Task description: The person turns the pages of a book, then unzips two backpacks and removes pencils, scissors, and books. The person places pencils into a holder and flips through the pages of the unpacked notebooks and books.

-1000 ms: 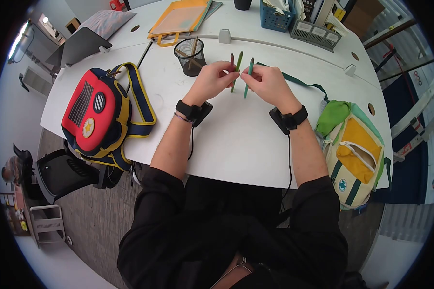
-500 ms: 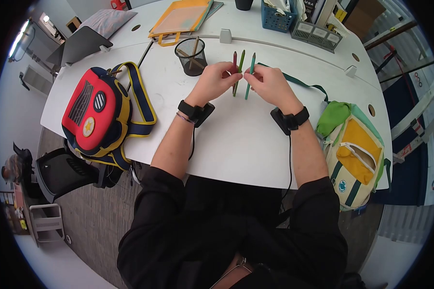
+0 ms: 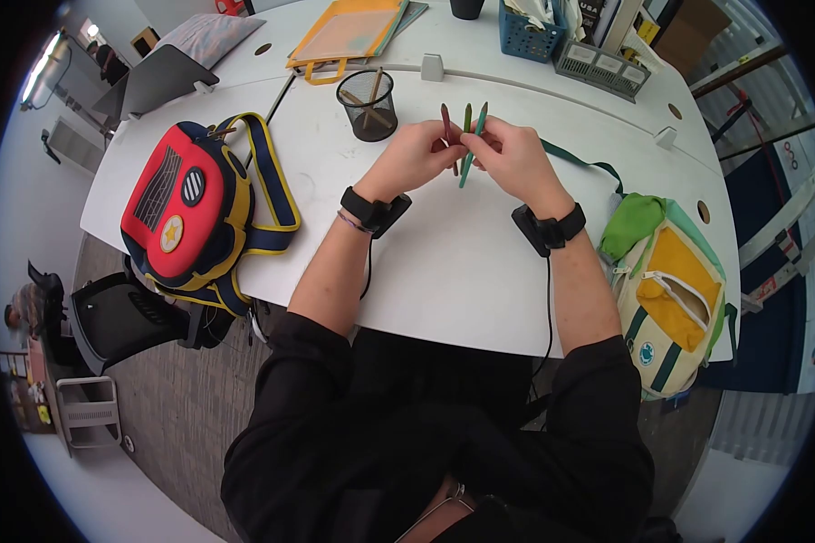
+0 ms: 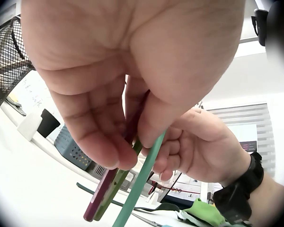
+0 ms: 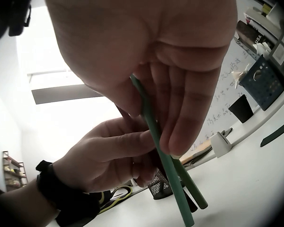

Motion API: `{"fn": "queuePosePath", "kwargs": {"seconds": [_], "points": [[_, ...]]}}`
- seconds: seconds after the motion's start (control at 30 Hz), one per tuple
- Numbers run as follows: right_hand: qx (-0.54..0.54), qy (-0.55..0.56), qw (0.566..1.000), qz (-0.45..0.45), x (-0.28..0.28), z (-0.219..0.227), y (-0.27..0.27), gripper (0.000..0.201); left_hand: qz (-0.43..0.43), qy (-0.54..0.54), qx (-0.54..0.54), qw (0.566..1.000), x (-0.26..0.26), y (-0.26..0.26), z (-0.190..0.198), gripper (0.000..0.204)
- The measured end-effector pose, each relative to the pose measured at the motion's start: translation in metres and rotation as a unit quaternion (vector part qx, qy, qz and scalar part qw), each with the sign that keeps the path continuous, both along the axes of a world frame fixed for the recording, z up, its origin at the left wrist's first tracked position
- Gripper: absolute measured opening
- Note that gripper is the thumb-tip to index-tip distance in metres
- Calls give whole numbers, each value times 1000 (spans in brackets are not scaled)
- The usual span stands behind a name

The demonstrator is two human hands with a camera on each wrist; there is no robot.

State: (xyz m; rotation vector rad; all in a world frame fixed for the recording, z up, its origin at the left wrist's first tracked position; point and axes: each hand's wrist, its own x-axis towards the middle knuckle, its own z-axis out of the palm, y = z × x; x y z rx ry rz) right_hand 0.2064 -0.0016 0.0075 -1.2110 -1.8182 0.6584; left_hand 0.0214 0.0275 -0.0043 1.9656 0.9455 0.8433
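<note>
My left hand (image 3: 414, 158) pinches a dark red colored pencil (image 4: 100, 196) and a green colored pencil (image 4: 114, 191) between thumb and fingers. My right hand (image 3: 516, 161) pinches a teal colored pencil (image 5: 166, 158). In the head view, the fingertips of both hands meet over the white table (image 3: 444, 271). All three pencils stand roughly upright there, the teal one slanting across the green one's lower part. Left of the hands is a black mesh pencil cup (image 3: 368, 118) with several brown pencils leaning in it.
A red and navy backpack (image 3: 177, 213) lies on the table's left side. On the right edge sits a cream, green and yellow backpack (image 3: 666, 299), its dark green strap (image 3: 580, 158) stretching behind my right hand. Farther back are a yellow folder (image 3: 349, 36) and a blue basket (image 3: 530, 34).
My hands have come together, closing the gap between the teal pencil and the other two. The teal pencil now leans more. The head view has shifted slightly.
</note>
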Motion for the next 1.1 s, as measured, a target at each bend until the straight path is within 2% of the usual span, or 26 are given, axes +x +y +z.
{"fn": "queuePosePath", "kwargs": {"seconds": [0.13, 0.17, 0.23, 0.3, 0.37, 0.43, 0.5, 0.6, 0.7, 0.87, 0.97, 1.03, 1.07, 1.1], "points": [[10, 2, 1000, 2, -1, 5, -2, 25, -1, 2, 41, 999, -4, -4, 10, 20], [15, 44, 999, 6, -2, 5, -2, 24, 0, 3, 41, 999, -7, -2, 11, 20], [20, 87, 996, 8, -2, 7, -3, 23, 98, -69, 156, 981, -19, 4, 13, 19], [23, 86, 996, 0, -1, 10, -5, 22, 237, -173, 166, 941, -33, 3, 28, 16], [23, 67, 997, -4, 0, 9, -4, 22, 270, -326, 193, 885, -52, 15, 31, 17], [23, 48, 999, -7, 1, 9, -4, 22, 277, -361, 186, 871, -70, 19, 35, 18], [22, 33, 999, 5, 0, 9, -6, 21, 305, -344, 172, 871, -76, 25, 30, 18], [16, 7, 1000, -2, -1, 11, -7, 22, 369, -171, 118, 906, -80, 37, 12, 24], [5, -7, 1000, -4, -1, 12, -8, 22, 375, -109, 112, 914, -80, 47, 0, 28], [7, 1, 1000, 4, -1, 13, -10, 22, 353, -142, 94, 920, -74, 39, 7, 32], [6, -7, 1000, 6, -2, 14, -10, 22, 339, -184, 121, 914, -75, 39, 7, 35], [3, -9, 1000, 7, -2, 14, -10, 22, 316, -204, 93, 922, -78, 43, 5, 41], [4, -15, 1000, 6, -1, 15, -10, 23, 316, -204, 93, 922, -81, 49, -2, 41], [5, -22, 1000, 5, -2, 15, -10, 23, 335, -117, 122, 927, -84, 56, -12, 46]]}}
